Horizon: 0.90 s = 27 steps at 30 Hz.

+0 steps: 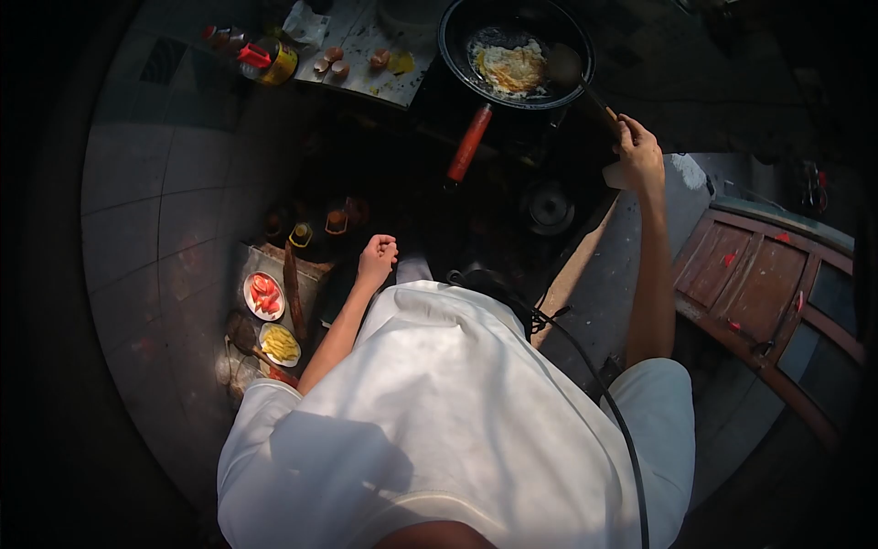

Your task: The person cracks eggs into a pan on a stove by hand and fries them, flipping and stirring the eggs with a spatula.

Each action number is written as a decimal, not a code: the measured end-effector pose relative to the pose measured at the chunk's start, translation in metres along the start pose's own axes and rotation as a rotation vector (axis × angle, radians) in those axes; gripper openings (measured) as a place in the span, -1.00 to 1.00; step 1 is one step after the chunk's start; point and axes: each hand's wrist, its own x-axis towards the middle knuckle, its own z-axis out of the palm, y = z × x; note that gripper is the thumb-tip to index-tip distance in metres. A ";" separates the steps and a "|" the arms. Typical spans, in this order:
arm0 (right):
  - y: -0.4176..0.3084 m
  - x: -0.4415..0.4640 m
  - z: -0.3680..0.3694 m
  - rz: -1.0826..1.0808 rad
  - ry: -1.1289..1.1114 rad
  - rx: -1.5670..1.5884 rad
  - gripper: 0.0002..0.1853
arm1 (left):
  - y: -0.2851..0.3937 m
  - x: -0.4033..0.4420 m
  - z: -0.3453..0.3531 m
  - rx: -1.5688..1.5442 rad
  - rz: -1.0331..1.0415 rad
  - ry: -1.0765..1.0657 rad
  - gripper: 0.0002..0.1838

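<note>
At the upper right, my right hand (640, 151) is closed round the handle of a ladle (564, 66), whose bowl rests inside a dark pan (450, 57). Cooked egg (512, 68) lies in the pan, beside the ladle's bowl. The pan's red handle (470, 144) points toward my body, with no hand on it. My left hand (377, 259) hangs in front of my waist with its fingers curled, touching no object that shows.
Eggshells (335, 63) and bottles (270, 60) stand on the counter (366, 37) at the upper left. Lower left are a plate of red pieces (264, 296) and one of yellow pieces (280, 344). A black cable (604, 389) crosses my shirt. A wooden door (750, 274) is at right.
</note>
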 end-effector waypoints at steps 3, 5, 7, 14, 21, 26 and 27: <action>-0.003 0.012 -0.004 0.039 -0.023 -0.097 -0.62 | -0.001 -0.002 0.000 -0.004 -0.007 0.001 -0.83; -0.006 0.015 -0.004 -0.081 0.062 -0.324 -0.62 | 0.000 -0.003 0.001 -0.004 -0.009 -0.001 -0.83; -0.012 0.015 -0.003 -0.136 0.083 -0.355 -0.63 | 0.004 -0.005 0.003 -0.002 -0.012 -0.004 -0.83; -0.007 0.042 -0.008 -0.047 -0.245 -0.189 -0.65 | 0.009 -0.005 0.004 -0.018 -0.008 0.003 -0.84; 0.011 0.031 0.024 0.252 -0.373 0.363 -0.66 | 0.001 -0.003 0.003 -0.005 -0.010 -0.005 -0.82; 0.013 0.023 0.054 0.198 -0.397 0.542 -0.65 | 0.005 -0.005 0.001 -0.002 -0.018 0.018 -0.83; 0.006 0.021 0.057 0.185 -0.401 0.550 -0.65 | 0.006 -0.005 0.001 0.001 -0.019 0.021 -0.83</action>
